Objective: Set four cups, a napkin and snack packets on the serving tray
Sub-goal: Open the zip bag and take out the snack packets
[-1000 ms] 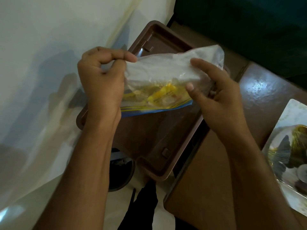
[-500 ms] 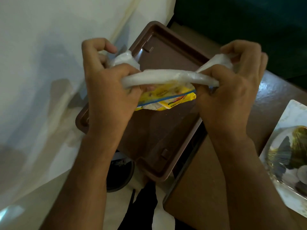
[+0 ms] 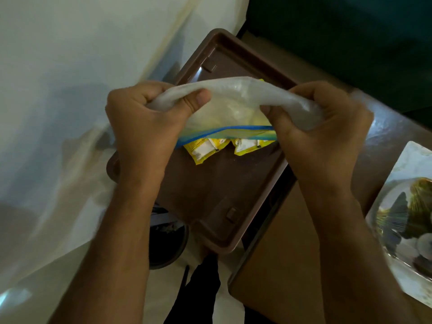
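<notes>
Snack packets, yellow, are sliding from the upturned zip bag we clench in left hand and right hand above the serving tray; we advise shaking gently, mouth kept over tray.

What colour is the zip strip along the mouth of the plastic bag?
Blue, with a greenish band beside it, on the zip strip of the plastic bag; clearest in the head view.
</notes>
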Available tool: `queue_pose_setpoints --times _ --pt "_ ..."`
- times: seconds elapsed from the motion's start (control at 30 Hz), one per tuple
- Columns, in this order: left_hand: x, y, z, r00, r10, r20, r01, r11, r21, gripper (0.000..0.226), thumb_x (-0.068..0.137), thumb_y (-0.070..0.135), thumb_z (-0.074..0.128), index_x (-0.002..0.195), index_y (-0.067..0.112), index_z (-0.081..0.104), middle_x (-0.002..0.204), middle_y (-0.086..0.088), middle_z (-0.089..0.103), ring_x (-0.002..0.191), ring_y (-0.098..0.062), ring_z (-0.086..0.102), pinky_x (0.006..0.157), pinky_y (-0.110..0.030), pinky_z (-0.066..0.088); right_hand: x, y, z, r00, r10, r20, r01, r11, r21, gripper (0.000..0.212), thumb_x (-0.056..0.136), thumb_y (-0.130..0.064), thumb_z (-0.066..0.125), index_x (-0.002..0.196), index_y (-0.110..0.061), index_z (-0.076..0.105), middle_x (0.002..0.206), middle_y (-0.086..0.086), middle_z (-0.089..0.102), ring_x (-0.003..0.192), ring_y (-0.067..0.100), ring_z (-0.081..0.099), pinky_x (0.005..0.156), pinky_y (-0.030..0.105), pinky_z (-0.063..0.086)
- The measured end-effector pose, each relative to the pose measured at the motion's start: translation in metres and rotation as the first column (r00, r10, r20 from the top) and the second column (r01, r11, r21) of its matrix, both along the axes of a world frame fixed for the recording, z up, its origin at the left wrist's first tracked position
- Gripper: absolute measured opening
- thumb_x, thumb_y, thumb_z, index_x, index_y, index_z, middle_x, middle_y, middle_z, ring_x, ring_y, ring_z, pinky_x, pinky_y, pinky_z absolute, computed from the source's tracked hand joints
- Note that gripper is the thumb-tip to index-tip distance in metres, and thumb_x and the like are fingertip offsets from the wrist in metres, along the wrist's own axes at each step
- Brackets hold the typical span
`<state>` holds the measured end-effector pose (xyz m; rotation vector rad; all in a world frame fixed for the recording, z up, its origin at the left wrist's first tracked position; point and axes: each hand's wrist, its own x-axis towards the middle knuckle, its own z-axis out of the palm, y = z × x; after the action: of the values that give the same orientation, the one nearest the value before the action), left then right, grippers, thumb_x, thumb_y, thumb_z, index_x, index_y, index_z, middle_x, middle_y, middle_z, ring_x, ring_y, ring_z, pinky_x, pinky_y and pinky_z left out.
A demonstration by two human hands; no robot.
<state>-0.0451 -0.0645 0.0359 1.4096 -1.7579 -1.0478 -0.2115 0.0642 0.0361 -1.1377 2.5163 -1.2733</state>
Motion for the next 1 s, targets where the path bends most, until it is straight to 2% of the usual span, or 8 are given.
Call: queue_pose_setpoints --times 0.07,0.17,0.33,0.47,0.67,0.8,0.9,1.0 --pt "0.0 0.005 -0.005 0.998 0.056 0.024 -0.056 0.998 0.028 0.039 0.069 0.057 0.089 0.057 0.031 0.063 0.044 0.02 0.047 0.049 0.0 0.043 0.052 -0.023 0.04 0.002 0.002 -0.002 0.997 0.002 0.078 -0.004 1.0 0.021 0.026 0.084 -0.032 0.086 0.089 -0.009 0.076 0.08 -0.008 0.067 0.068 -0.004 0.059 0.06 0.003 0.039" --pt "-0.003 0.013 -0.01 0.991 0.117 0.07 -0.121 0.991 0.054 0.055 0.069 0.055 0.091 0.049 0.022 0.052 0.042 0.016 0.036 0.047 -0.002 0.035 0.047 -0.028 0.034 0.007 0.004 -0.005 0.998 -0.047 0.035 0.044 0.996 0.083 0.032 0.082 -0.038 0.086 0.082 -0.009 0.072 0.075 -0.009 0.062 0.057 -0.005 0.051 0.055 0.003 0.037" --pt "-0.014 0.045 -0.015 0.986 0.162 0.033 -0.164 0.982 0.097 0.027 0.078 0.041 0.089 0.073 0.025 0.068 0.064 0.011 0.066 0.059 -0.002 0.061 0.056 -0.023 0.053 0.027 0.004 -0.018 0.969 -0.168 -0.181 0.205 0.957 0.205 0.03 0.082 -0.03 0.078 0.075 -0.011 0.056 0.068 0.005 0.059 0.06 0.032 0.058 0.055 0.032 0.033" --pt "-0.022 0.074 -0.025 0.985 0.173 -0.025 -0.161 0.953 0.257 0.016 0.086 0.03 0.083 0.09 0.017 0.075 0.084 0.005 0.076 0.074 -0.005 0.07 0.068 -0.029 0.06 0.045 0.0 -0.017 0.98 -0.195 -0.043 0.199 0.967 0.156 0.025 0.083 -0.02 0.076 0.083 -0.015 0.051 0.075 -0.005 0.054 0.065 0.023 0.058 0.061 0.026 0.033" --pt "-0.014 0.084 -0.02 0.852 0.318 -0.416 0.113 0.665 0.738 0.038 0.105 0.037 0.058 0.118 0.006 0.076 0.114 -0.018 0.08 0.109 -0.03 0.077 0.095 -0.042 0.063 0.073 0.009 -0.023 0.983 0.107 0.146 -0.125 0.986 0.114 0.036 0.089 -0.035 0.076 0.113 -0.009 0.072 0.101 0.003 0.072 0.09 0.018 0.067 0.075 0.033 0.054" --pt "0.003 0.073 -0.025 0.871 0.357 -0.336 0.012 0.67 0.742 0.021 0.1 0.017 0.068 0.108 0.0 0.077 0.1 -0.021 0.079 0.089 -0.03 0.077 0.079 -0.04 0.063 0.085 0.022 -0.027 0.931 0.276 0.237 -0.301 0.951 0.075 0.04 0.084 -0.023 0.078 0.121 -0.007 0.075 0.109 0.004 0.075 0.101 0.018 0.07 0.086 0.037 0.057" --pt "0.016 0.067 -0.03 0.899 0.374 -0.229 -0.127 0.722 0.68 0.017 0.095 0.0 0.061 0.092 0.001 0.078 0.079 -0.017 0.077 0.072 -0.024 0.073 0.065 -0.033 0.059 0.092 0.029 -0.025 0.906 0.257 0.337 -0.291 0.955 0.054 0.039 0.084 -0.023 0.082 0.12 -0.009 0.077 0.11 0.0 0.078 0.102 0.012 0.073 0.087 0.035 0.059" --pt "0.029 0.065 -0.028 0.91 0.346 -0.229 -0.117 0.743 0.659 0.024 0.093 -0.005 0.062 0.11 0.009 0.071 0.088 -0.007 0.081 0.079 -0.021 0.079 0.065 -0.032 0.062 0.094 0.03 -0.023 0.93 0.184 0.317 -0.237 0.962 0.137 0.062 0.082 -0.027 0.086 0.139 -0.016 0.064 0.128 -0.003 0.067 0.112 0.016 0.068 0.087 0.042 0.062"
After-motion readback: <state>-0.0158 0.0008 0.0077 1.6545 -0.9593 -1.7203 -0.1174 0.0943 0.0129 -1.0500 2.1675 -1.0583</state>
